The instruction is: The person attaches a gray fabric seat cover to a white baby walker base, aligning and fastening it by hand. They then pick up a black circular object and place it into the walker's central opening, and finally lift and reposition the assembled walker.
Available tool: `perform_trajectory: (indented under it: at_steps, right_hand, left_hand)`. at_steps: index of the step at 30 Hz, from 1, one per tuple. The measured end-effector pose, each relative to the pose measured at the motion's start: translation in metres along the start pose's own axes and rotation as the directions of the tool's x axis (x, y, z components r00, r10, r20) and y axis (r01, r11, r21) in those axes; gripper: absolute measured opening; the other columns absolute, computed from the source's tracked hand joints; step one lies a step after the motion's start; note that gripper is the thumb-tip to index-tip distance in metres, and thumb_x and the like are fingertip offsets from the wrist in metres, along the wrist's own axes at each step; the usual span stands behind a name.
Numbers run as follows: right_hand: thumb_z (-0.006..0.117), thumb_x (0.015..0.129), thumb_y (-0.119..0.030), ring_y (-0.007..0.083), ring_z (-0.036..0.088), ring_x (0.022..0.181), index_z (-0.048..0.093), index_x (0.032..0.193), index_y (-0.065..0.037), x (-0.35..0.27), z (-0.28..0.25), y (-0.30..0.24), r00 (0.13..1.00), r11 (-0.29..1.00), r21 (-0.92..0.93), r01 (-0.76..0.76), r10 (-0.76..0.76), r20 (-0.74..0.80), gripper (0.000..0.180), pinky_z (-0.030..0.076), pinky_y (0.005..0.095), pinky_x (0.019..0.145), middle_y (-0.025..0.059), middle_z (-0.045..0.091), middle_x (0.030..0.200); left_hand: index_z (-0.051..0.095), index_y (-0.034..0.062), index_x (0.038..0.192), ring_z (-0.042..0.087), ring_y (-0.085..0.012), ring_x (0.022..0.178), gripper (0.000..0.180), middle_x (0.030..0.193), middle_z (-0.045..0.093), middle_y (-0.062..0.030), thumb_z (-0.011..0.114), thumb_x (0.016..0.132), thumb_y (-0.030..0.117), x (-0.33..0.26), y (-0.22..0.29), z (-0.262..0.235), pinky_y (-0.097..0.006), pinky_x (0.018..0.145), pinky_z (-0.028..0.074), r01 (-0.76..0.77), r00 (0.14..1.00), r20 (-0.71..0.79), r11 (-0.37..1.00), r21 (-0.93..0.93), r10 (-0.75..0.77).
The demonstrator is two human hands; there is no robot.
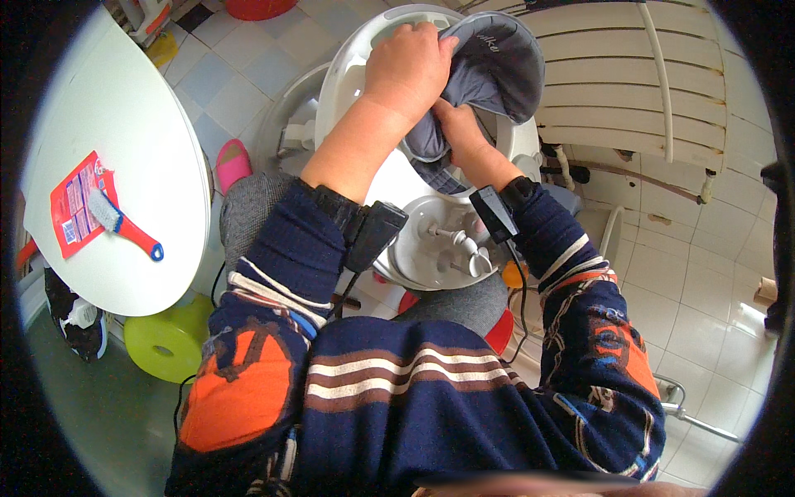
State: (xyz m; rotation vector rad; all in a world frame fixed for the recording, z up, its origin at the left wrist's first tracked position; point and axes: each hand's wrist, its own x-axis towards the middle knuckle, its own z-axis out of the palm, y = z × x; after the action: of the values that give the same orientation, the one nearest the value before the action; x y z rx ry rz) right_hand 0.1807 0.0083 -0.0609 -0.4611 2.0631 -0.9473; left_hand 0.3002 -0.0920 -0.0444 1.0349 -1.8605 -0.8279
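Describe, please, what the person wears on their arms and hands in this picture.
Both hands, the left hand and the right hand, are bare, with no gloves. The sleeves are pushed up; they are dark blue knit with white and brown stripes and orange patches. Each forearm carries a black strap with a small black device, and thin black cables hang from them.

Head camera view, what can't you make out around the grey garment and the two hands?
- Right hand: fingers buried in the grey garment.
- Left hand: fingertips covered by the garment's folds.
- White tub: inside hidden by hands and cloth.
- Red packet on the white table: print too small.
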Motion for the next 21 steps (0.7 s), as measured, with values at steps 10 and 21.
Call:
perform_trajectory:
  at_steps: [10, 21]
  right_hand:
    - [0.069, 0.093, -0.042, 0.0230, 0.069, 0.105, 0.062, 0.127, -0.001, -0.034, -0.042, -0.035, 0.875, 0.979, 0.035, -0.201, 0.163, 0.455, 0.054, 0.054, 0.0374, 0.097, 0.0114, 0.069, 0.121]
    - [0.071, 0.089, -0.014, 0.0231, 0.072, 0.079, 0.069, 0.104, 0.001, -0.036, -0.037, -0.002, 0.838, 0.955, 0.065, -0.289, 0.219, 0.499, 0.021, 0.060, 0.0355, 0.074, 0.0121, 0.074, 0.094]
  left_hand:
    - [0.069, 0.0027, 0.090, 0.069, -0.0390, 0.082, 0.037, 0.088, 0.069, -0.0203, 0.058, 0.097, 0.037, 0.006, -0.009, -0.002, -0.048, 0.074, 0.057, -0.024, 0.998, -0.058, 1.000, 0.012, 0.025]
    - [0.068, 0.0035, 0.089, 0.068, -0.0393, 0.084, 0.038, 0.088, 0.069, -0.0193, 0.056, 0.098, 0.038, 0.002, -0.006, 0.005, -0.049, 0.076, 0.056, -0.007, 0.988, -0.156, 0.998, -0.055, -0.002]
